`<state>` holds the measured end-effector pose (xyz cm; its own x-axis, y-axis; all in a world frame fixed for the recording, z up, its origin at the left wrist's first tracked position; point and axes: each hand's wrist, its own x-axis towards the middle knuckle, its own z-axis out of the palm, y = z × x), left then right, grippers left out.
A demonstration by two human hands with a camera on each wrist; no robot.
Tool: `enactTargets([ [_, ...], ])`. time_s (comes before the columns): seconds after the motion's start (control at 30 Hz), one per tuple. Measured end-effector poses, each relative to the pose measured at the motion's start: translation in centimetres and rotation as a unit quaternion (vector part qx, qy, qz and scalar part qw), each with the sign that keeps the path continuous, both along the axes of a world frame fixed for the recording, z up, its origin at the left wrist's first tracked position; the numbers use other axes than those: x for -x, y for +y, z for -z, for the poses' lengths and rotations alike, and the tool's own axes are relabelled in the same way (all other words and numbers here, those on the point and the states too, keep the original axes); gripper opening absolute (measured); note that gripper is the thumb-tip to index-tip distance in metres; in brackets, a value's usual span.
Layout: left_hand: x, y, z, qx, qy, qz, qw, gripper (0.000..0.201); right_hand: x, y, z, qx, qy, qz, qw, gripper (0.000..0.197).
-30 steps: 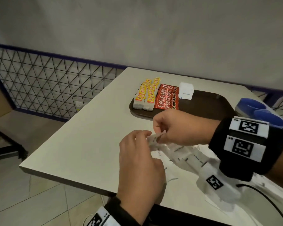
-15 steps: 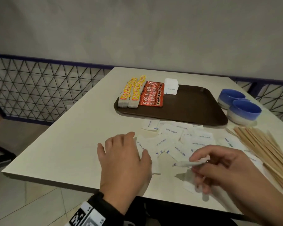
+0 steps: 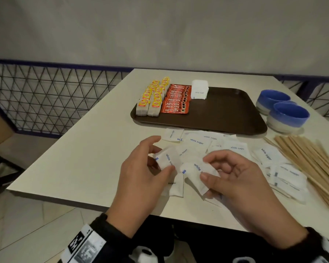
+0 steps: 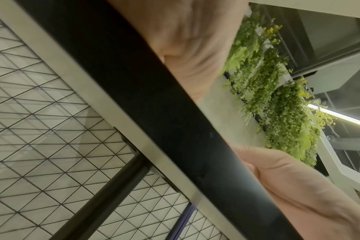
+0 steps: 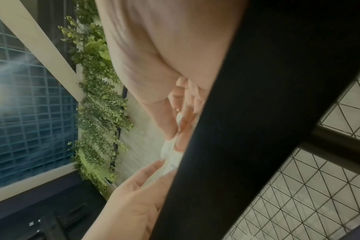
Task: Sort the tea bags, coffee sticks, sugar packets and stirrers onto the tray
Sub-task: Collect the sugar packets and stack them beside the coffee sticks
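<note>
Your left hand (image 3: 141,179) and right hand (image 3: 234,185) each pinch a sugar packet (image 3: 167,161); the tray (image 3: 226,114) lies straight ahead.

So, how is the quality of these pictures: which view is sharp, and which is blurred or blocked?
Head view: evenly lit and sharp, the print on the sugar packets is readable; straight edges bow from the wide lens. Left wrist view: a dark table edge blocks the middle, the hand is soft. Right wrist view: window glare at left, blurred fingers.
</note>
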<state>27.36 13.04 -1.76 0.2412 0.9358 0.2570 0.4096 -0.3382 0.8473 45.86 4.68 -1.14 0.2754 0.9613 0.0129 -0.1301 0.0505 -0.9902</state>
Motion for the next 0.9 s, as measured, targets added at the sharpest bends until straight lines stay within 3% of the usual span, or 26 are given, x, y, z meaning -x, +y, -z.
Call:
enactTargets([
  [0.07,0.3,0.1,0.0,0.024,-0.052,0.018,0.998,0.061,0.2,0.1,-0.2,-0.013,0.015,-0.007,1.0,0.033],
  [0.3,0.5,-0.2,0.0,0.09,-0.194,0.151,0.965,0.046,0.3,-0.3,0.0,-0.027,-0.021,0.014,0.999,0.02],
  [0.57,0.5,-0.4,-0.4,0.127,-0.217,0.207,0.945,0.044,0.6,-0.1,0.6,-0.022,-0.035,0.053,0.998,0.021],
  [0.9,0.4,-0.3,-0.7,0.128,-0.243,0.177,0.945,0.035,0.9,0.0,0.8,-0.011,-0.087,0.074,0.993,0.028],
])
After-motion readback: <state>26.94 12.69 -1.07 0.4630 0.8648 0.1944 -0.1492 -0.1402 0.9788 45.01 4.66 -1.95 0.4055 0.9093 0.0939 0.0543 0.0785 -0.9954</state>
